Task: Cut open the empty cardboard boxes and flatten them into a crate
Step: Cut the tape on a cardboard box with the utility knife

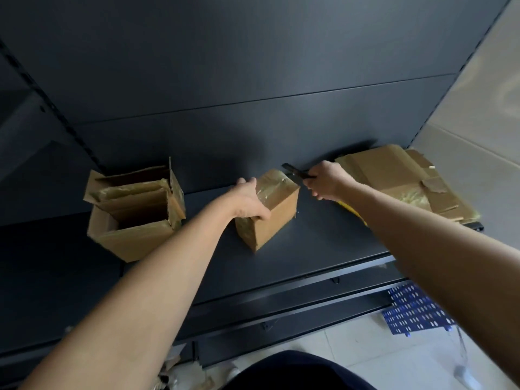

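No writing, label, brand or number could be read. The taped box (275, 220), the open box (132, 240), the flattened cardboard (388, 173) and the cutter (293, 170) showed plain faces, though dim light possibly hid small print.

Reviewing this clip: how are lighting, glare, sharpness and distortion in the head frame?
Head view: dim overall, the dark shelf underexposed against bright pale tiles at right; soft shadow on the back panel; glare on the taped small box the left hand grips; cutter in the right hand slightly soft; wide-angle bowing of shelf edges.
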`<state>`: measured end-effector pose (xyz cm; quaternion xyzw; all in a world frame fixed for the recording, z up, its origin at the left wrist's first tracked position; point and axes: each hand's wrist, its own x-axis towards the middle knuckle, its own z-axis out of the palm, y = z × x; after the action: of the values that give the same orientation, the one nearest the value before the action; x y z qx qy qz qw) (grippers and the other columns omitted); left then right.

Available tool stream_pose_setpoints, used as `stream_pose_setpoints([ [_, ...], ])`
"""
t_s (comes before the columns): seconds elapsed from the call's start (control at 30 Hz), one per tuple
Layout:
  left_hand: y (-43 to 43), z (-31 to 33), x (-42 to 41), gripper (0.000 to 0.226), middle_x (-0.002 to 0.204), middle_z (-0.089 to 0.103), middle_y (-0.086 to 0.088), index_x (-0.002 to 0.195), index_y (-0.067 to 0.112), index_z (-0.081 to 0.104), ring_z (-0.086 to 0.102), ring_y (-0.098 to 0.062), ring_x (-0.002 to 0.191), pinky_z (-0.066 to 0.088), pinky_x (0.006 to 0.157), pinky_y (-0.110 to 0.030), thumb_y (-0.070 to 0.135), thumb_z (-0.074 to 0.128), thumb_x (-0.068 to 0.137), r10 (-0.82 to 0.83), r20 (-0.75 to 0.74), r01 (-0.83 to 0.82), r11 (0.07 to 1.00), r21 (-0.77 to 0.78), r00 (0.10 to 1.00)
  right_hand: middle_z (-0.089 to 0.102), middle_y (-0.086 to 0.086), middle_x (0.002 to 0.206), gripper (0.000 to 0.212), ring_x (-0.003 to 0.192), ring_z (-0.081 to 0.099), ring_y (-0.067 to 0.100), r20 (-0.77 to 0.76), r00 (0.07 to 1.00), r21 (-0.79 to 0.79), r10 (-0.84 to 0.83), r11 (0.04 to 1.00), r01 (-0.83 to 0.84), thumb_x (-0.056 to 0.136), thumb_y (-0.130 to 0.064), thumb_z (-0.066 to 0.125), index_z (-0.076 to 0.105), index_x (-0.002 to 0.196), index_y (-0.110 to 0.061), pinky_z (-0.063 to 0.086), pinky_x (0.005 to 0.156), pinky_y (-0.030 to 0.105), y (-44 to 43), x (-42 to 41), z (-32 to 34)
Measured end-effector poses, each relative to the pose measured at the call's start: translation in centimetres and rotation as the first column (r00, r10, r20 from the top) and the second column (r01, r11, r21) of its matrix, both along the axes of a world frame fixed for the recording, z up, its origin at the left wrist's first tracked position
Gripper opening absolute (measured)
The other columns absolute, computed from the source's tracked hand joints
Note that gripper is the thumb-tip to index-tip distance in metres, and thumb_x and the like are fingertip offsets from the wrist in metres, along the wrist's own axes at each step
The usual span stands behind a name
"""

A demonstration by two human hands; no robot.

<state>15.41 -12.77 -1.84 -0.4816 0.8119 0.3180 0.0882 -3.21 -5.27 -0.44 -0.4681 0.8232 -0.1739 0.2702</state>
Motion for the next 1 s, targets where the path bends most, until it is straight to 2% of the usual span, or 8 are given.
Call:
stream_pose_setpoints([
  [0.07, -0.5, 0.3, 0.6, 0.108, 0.151, 0.016, 0.004, 0.151, 0.025, 0.007, 0.019, -0.024, 0.140, 0.034, 0.106, -0.040, 0.023, 0.068, 0.063, -0.093, 0.019, 0.093, 0.996, 0.015, 0.995, 0.060, 0.011, 0.084, 0.016, 0.077, 0.058, 0.030, -0.279, 0.935, 0.069, 0.219, 0.976, -0.208, 0.090, -0.028, 0.056, 0.066, 0.085, -0.017, 0.049, 0.068, 0.034, 0.2, -0.3, 1.2],
  [0.13, -0.7, 0.2, 0.8, 0.105, 0.153, 0.017, 0.006, 0.151, 0.028, 0.010, 0.021, -0.021, 0.140, 0.031, 0.109, -0.040, 0.021, 0.071, 0.065, -0.139, -0.036, 0.141, 0.989, 0.048, 0.990, 0.063, 0.007, 0.093, 0.019, 0.079, 0.055, 0.026, -0.411, 0.829, 0.165, 0.379, 0.926, -0.341, 0.092, -0.033, 0.054, 0.069, 0.094, -0.020, 0.045, 0.065, 0.030, 0.2, 0.2, 2.3],
  [0.27, -0.5, -0.3, 1.2, 0.087, 0.134, 0.041, -0.005, 0.138, 0.028, 0.026, 0.045, -0.019, 0.114, 0.042, 0.092, -0.032, 0.019, 0.073, 0.065, -0.128, -0.153, 0.138, 0.989, 0.057, 0.980, 0.064, 0.004, 0.102, 0.021, 0.086, 0.058, 0.025, -0.576, 0.624, 0.289, 0.528, 0.846, -0.448, 0.095, -0.026, 0.048, 0.066, 0.106, -0.021, 0.037, 0.063, 0.029, -0.7, 2.2, 3.2],
  [0.37, -0.4, -0.6, 1.5, 0.071, 0.129, 0.043, -0.002, 0.123, 0.026, 0.032, 0.047, -0.017, 0.110, 0.044, 0.094, -0.036, 0.021, 0.073, 0.066, -0.131, -0.172, 0.139, 0.990, 0.037, 0.976, 0.064, 0.001, 0.108, 0.027, 0.094, 0.062, 0.027, -0.612, 0.544, 0.342, 0.574, 0.812, -0.472, 0.092, -0.019, 0.047, 0.063, 0.113, -0.023, 0.038, 0.064, 0.029, -1.0, 3.0, 3.7],
  [0.5, -0.1, -0.5, 1.7, 0.056, 0.140, 0.039, 0.002, 0.110, 0.029, 0.039, 0.045, -0.017, 0.118, 0.044, 0.097, -0.040, 0.019, 0.073, 0.067, -0.144, -0.194, 0.149, 0.989, 0.007, 0.970, 0.064, -0.002, 0.107, 0.028, 0.095, 0.061, 0.024, -0.600, 0.482, 0.411, 0.639, 0.763, -0.499, 0.094, -0.018, 0.044, 0.063, 0.114, -0.025, 0.043, 0.067, 0.029, -1.1, 3.2, 4.7],
  [0.7, 0.2, -0.6, 1.8, 0.045, 0.139, 0.038, 0.005, 0.103, 0.029, 0.043, 0.042, -0.015, 0.117, 0.043, 0.089, -0.035, 0.018, 0.069, 0.069, -0.168, -0.166, 0.162, 0.986, -0.047, 0.972, 0.062, 0.002, 0.108, 0.030, 0.091, 0.062, 0.024, -0.645, 0.362, 0.528, 0.673, 0.735, -0.426, 0.091, -0.008, 0.046, 0.061, 0.116, -0.016, 0.043, 0.063, 0.029, -1.8, 4.8, 5.1],
  [0.83, 0.2, -0.3, 1.8, 0.046, 0.139, 0.039, 0.006, 0.102, 0.031, 0.042, 0.045, -0.016, 0.115, 0.045, 0.090, -0.037, 0.019, 0.070, 0.067, -0.172, -0.131, 0.166, 0.985, -0.057, 0.976, 0.061, 0.002, 0.114, 0.026, 0.100, 0.061, 0.023, -0.657, 0.237, 0.617, 0.716, 0.691, -0.378, 0.094, -0.012, 0.048, 0.059, 0.117, -0.015, 0.044, 0.067, 0.030, -1.4, 4.5, 5.2],
  [1.0, 0.4, 0.4, 1.6, 0.047, 0.137, 0.041, 0.006, 0.101, 0.032, 0.041, 0.050, -0.018, 0.111, 0.048, 0.090, -0.043, 0.022, 0.069, 0.064, -0.171, -0.087, 0.166, 0.984, -0.056, 0.981, 0.061, -0.001, 0.101, 0.025, 0.092, 0.061, 0.023, -0.614, 0.416, 0.569, 0.671, 0.741, -0.356, 0.095, -0.016, 0.046, 0.063, 0.113, -0.021, 0.046, 0.067, 0.029, 0.3, 0.4, 5.0],
])
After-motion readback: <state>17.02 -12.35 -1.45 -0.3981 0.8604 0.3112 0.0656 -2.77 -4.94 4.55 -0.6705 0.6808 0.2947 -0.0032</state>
